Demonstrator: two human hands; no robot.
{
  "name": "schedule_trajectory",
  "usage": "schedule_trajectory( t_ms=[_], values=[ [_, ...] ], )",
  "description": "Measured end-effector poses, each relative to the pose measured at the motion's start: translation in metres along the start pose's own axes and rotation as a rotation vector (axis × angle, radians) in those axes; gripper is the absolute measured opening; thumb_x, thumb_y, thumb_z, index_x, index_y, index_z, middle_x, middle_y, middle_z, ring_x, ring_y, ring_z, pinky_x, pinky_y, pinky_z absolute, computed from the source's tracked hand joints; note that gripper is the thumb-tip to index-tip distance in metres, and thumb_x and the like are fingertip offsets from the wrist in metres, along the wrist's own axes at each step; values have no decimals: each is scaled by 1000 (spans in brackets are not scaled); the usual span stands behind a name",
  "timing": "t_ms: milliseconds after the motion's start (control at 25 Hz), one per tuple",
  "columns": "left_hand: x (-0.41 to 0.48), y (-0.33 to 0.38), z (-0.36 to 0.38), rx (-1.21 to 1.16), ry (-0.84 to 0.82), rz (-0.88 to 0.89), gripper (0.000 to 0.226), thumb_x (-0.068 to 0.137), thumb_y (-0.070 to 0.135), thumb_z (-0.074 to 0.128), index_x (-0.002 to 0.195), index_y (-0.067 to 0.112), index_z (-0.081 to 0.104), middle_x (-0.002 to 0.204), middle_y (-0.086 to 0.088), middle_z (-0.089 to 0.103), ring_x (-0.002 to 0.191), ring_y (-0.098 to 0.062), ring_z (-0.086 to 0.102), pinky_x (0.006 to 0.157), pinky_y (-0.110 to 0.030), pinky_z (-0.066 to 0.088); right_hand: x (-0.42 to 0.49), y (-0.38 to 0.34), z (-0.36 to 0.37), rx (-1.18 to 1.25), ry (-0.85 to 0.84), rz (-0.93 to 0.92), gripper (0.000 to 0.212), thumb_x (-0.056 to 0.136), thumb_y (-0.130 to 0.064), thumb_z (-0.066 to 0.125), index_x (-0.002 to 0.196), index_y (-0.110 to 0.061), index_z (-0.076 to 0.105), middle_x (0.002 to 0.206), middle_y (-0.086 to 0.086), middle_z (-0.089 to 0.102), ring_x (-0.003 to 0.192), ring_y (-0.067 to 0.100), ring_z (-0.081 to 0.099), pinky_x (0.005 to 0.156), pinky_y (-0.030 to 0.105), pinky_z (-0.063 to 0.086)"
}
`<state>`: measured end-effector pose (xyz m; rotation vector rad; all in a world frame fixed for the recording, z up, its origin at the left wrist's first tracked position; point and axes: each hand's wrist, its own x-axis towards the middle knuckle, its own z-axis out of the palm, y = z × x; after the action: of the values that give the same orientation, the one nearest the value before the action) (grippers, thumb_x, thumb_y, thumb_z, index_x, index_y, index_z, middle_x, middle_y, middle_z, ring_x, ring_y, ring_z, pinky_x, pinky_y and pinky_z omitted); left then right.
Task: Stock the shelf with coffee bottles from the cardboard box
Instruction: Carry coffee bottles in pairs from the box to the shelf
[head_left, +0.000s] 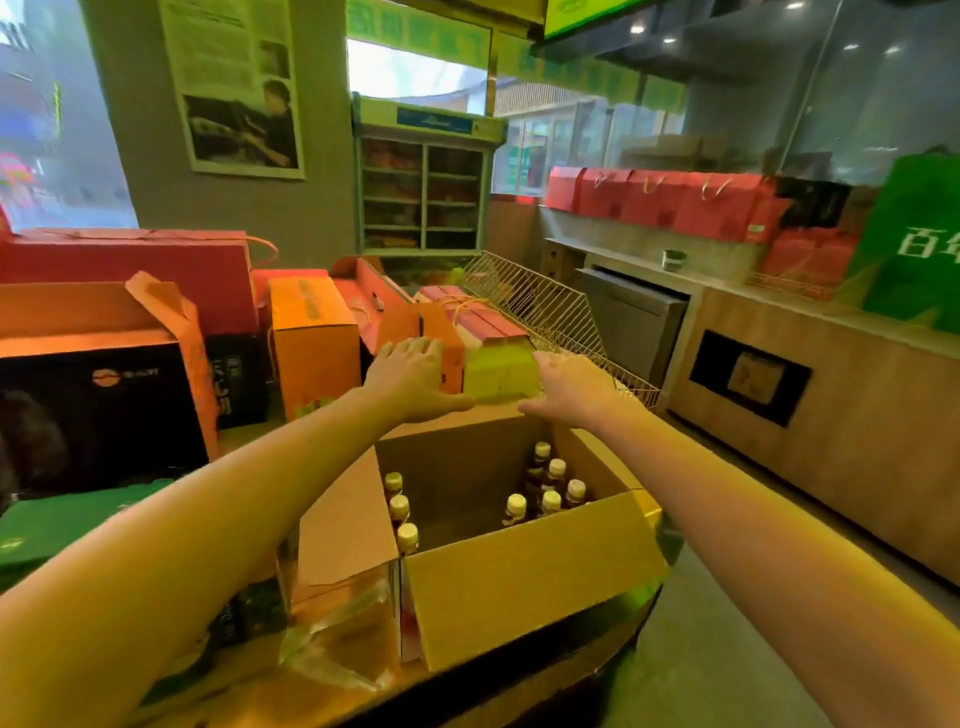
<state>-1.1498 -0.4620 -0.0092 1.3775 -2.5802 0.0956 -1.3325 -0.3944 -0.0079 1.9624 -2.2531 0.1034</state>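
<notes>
head view. an open cardboard box stands on the worktop at the centre of the frame, flaps folded outward, the left flap lying flat toward 9 o'clock. inside it stand eight coffee bottles with pale caps and dark contents: three in a row against the box's 9 o'clock wall, five grouped in its 2 o'clock corner; the middle of the box floor is bare. both forearms reach across the box toward 12 o'clock. the left hand lies palm down beyond the far rim, fingers straight and spread, grasping nothing, its fingertips at an orange carton; whether they touch it cannot be told. the right hand lies palm down at 1 o'clock of the box, fingers extended and released, grasping nothing, just beside a yellow-green carton that sits between the two hands. a tilted wire rack leans behind the right hand at 1 o'clock. from 9 to 11 o'clock the worktop carries a black carton, a tall orange carton and a wide red gift box. crumpled clear plastic wrap lies at 7 o'clock of the box. at 12 o'clock, well apart, stands a glass-fronted display cabinet; a poster hangs on the wall at 11 o'clock. at 2 o'clock a row of red gift bags and a green bag stand on a wooden counter.
</notes>
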Motion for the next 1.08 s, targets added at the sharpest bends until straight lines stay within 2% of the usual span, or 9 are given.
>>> schedule_trajectory(
  t_ms=[120, 360, 520, 640, 720, 840, 1080],
  values=[
    [55, 6, 33, 1, -34, -68, 91, 79, 64, 52, 145, 9, 21, 153, -11, 26, 141, -28, 24, 117, -44, 18, 60, 26, 33, -9, -66, -53, 74, 89, -49, 53, 145, -8, 27, 150, 10, 36, 139, 25, 33, 117, 40, 21],
    [117, 10, 102, -2, -124, -127, 92, 82, 62, 50, 148, 9, 14, 155, -12, 20, 143, -28, 19, 117, -44, 11, 135, 54, 103, 32, -143, -150, 74, 90, -48, 52, 146, -9, 25, 151, 9, 35, 139, 25, 33, 117, 42, 24],
    [131, 11, 155, -84, -175, -114, 90, 83, 60, 52, 148, 11, 13, 156, -10, 20, 143, -26, 20, 118, -42, 14, 150, 68, 153, 185, -209, -166, 74, 89, -43, 56, 146, -10, 25, 150, 9, 36, 138, 26, 35, 114, 40, 30],
    [128, 11, 198, -161, -253, -98, 90, 82, 58, 54, 148, 11, 14, 154, -10, 23, 141, -27, 24, 117, -41, 21, 142, 87, 195, 362, -330, -150, 74, 88, -38, 60, 148, -12, 25, 150, 6, 37, 137, 22, 36, 112, 37, 34],
    [124, 11, 222, -227, -294, -88, 91, 83, 57, 54, 149, 11, 11, 156, -10, 20, 143, -25, 21, 118, -40, 19, 132, 103, 220, 453, -434, -144, 75, 86, -37, 63, 147, -15, 26, 150, 4, 38, 137, 19, 37, 111, 35, 34],
    [122, 11, 255, -353, -322, -52, 90, 84, 53, 56, 149, 11, 11, 156, -8, 20, 143, -23, 20, 117, -36, 19, 123, 126, 250, 546, -597, -142, 80, 82, -34, 70, 147, -16, 27, 151, 2, 35, 137, 14, 36, 108, 24, 32],
    [115, 36, 317, -577, -553, 14, 92, 80, 50, 64, 149, 18, 13, 157, -1, 18, 144, -16, 18, 116, -30, 20, 134, 154, 293, 451, -836, -192, 82, 77, -31, 75, 145, -17, 31, 151, -1, 35, 139, 13, 32, 112, 26, 26]
  ],
)
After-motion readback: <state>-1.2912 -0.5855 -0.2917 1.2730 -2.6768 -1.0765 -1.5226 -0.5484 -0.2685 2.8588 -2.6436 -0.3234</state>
